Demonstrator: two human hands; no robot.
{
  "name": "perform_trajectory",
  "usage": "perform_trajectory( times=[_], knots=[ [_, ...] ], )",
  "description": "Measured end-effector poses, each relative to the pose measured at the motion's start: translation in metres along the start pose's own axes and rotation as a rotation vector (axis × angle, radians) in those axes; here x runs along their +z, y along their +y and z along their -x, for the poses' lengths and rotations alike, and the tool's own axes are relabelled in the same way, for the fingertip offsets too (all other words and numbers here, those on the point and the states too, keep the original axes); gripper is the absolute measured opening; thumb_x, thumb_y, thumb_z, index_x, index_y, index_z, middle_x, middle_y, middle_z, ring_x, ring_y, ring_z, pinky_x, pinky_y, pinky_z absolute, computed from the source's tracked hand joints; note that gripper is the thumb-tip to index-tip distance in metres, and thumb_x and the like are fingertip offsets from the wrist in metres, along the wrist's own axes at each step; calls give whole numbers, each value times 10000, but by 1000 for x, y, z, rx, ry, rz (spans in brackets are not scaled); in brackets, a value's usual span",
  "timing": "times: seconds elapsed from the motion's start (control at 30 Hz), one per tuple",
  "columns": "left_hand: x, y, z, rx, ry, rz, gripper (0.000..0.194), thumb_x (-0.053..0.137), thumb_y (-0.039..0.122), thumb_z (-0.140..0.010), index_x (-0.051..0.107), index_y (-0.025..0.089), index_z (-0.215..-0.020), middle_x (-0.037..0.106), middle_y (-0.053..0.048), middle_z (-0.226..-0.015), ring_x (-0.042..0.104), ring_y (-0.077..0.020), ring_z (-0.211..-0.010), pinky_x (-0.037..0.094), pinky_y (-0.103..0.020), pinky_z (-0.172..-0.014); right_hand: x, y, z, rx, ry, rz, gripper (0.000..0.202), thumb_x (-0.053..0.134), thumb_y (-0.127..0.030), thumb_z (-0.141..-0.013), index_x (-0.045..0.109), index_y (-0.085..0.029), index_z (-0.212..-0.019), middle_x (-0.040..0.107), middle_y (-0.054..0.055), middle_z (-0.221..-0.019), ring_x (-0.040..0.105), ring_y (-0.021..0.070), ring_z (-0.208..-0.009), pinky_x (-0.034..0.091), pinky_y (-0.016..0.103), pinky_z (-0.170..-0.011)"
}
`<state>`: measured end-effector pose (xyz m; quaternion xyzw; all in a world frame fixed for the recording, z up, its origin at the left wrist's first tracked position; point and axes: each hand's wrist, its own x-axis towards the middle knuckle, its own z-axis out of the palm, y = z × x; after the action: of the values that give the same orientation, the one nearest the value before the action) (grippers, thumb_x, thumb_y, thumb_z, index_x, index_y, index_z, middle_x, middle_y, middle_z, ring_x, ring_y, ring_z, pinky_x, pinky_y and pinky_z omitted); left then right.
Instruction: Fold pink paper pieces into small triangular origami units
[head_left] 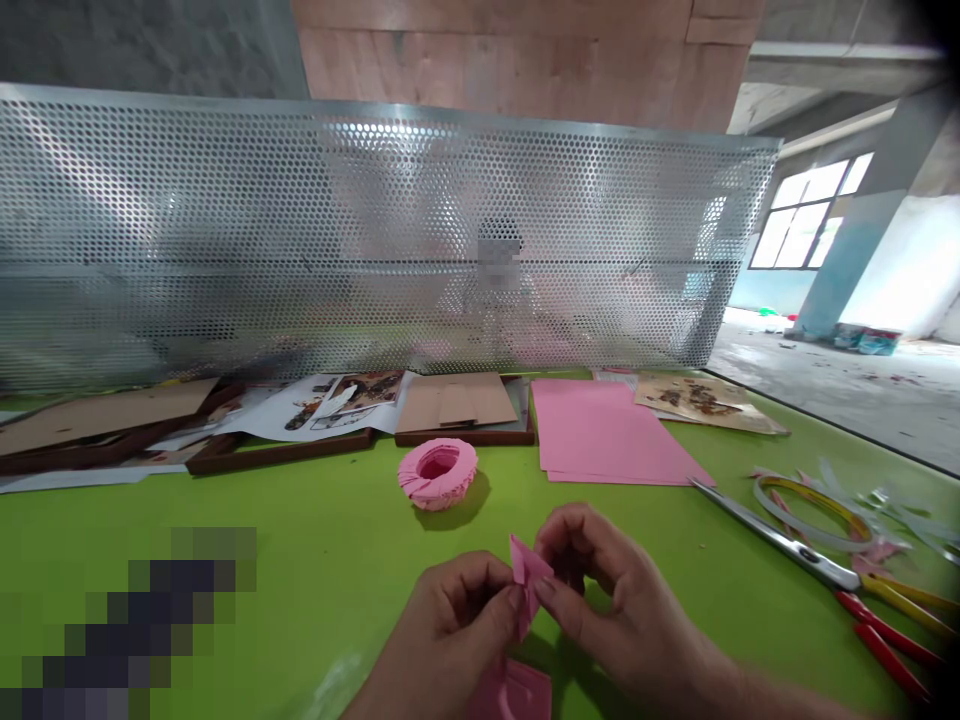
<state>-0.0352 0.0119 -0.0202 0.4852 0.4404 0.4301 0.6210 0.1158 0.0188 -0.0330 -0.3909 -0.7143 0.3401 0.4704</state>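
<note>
Between my two hands is a small folded piece of pink paper (531,577), its pointed tip upward. My left hand (469,610) pinches it from the left with thumb and fingers. From the right, my right hand (607,590) grips its edge, thumb in front and fingers curled behind. Below them, partly hidden by my left hand, lies more folded pink paper (529,690) on the green table (300,580). Just beyond my hands sits a pink ring of folded paper pieces (437,474).
Pink sheets (607,430) lie at the back. Scissors (795,550), a tape roll (814,512) and red-handled pliers (889,640) lie at right. Brown frames (281,455) and cardboard (454,400) line the back, before a perforated metal screen (375,240).
</note>
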Motion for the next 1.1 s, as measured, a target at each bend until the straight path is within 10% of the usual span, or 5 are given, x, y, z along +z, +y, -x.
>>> perform_trajectory(
  times=[0.53,1.1],
  knots=[
    [2,8,3,83,-120,-80,184,635,287,-708,687,131,-626,499,25,-517,409,-103,-501,337,-219,-503,-2,-3,-1,-122,-31,18,152,536,-37,-720,529,-183,-763,565,7,-778,506,116,-647,430,215,-592],
    [4,7,8,205,33,-295,129,569,278,-743,639,178,-700,552,5,-611,501,-158,-604,394,-232,-532,-3,-8,-3,-172,-16,30,199,517,22,-697,535,-175,-678,573,41,-837,575,143,-774,459,228,-665]
  ],
)
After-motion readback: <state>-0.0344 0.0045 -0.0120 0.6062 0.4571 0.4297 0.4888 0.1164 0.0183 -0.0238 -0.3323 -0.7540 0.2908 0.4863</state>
